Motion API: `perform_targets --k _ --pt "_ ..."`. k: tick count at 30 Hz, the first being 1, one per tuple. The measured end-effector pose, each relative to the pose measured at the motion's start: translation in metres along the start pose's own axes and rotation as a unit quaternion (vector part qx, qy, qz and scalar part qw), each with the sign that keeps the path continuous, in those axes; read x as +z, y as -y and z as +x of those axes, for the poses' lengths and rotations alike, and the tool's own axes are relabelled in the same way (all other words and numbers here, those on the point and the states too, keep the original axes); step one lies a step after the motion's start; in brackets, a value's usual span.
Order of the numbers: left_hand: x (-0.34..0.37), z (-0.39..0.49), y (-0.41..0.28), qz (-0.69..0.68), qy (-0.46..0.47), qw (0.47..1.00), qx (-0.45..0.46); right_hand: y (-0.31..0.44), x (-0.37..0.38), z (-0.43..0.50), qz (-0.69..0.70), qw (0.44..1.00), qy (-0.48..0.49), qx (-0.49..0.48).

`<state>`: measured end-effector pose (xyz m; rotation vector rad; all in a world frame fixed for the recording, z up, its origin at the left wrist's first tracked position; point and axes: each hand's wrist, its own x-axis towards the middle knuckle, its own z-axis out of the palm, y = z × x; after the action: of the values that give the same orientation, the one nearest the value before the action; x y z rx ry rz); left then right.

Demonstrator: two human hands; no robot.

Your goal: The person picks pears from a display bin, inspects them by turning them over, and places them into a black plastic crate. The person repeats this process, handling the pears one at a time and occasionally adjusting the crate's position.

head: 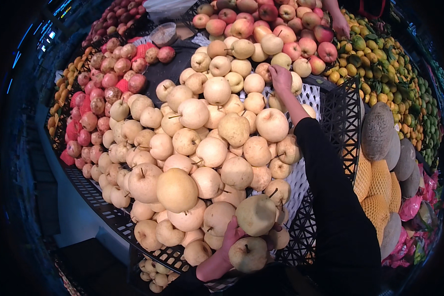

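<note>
A big heap of pale yellow-brown pears (211, 151) lies before me in a black plastic crate (96, 201). At the far side of the heap, my right hand (282, 80) reaches out with its fingers on a small brownish pear (263, 71); whether they grip it is not plain. Near the crate's front edge my left hand (231, 238) holds a greenish pear (256, 215), its thumb beside the fruit. Another greenish pear (248, 254) rests against this hand and wrist. The other fingers of the left hand are mostly hidden under the fruit.
Pomegranates (122, 66) lie to the left, red apples (242, 28) at the back. Green-orange citrus fruit (377, 81) and netted melons (378, 131) are on the right, past a black crate wall (340, 122). Another person's hand (341, 25) is by the citrus.
</note>
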<state>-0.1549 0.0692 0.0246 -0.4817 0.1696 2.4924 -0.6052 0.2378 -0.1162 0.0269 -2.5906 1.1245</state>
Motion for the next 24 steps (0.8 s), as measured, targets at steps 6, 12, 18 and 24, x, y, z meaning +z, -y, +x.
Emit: perform_targets --k 6,12,18,24 --pt "0.001 0.004 0.003 0.022 0.006 1.0 -0.002 0.016 -0.035 -0.001 0.169 0.983 -0.074 -0.016" --pt "-0.001 0.005 0.005 0.051 0.012 0.999 0.001 0.018 -0.073 0.019 0.566 0.821 -0.041 0.056" --pt "-0.003 0.007 0.003 0.066 0.025 0.998 -0.002 -0.02 -0.14 0.035 0.663 0.704 -0.144 0.209" --pt "-0.008 0.009 0.007 0.08 0.038 0.996 -0.007 -0.07 -0.16 0.028 0.493 0.827 -0.163 0.214"
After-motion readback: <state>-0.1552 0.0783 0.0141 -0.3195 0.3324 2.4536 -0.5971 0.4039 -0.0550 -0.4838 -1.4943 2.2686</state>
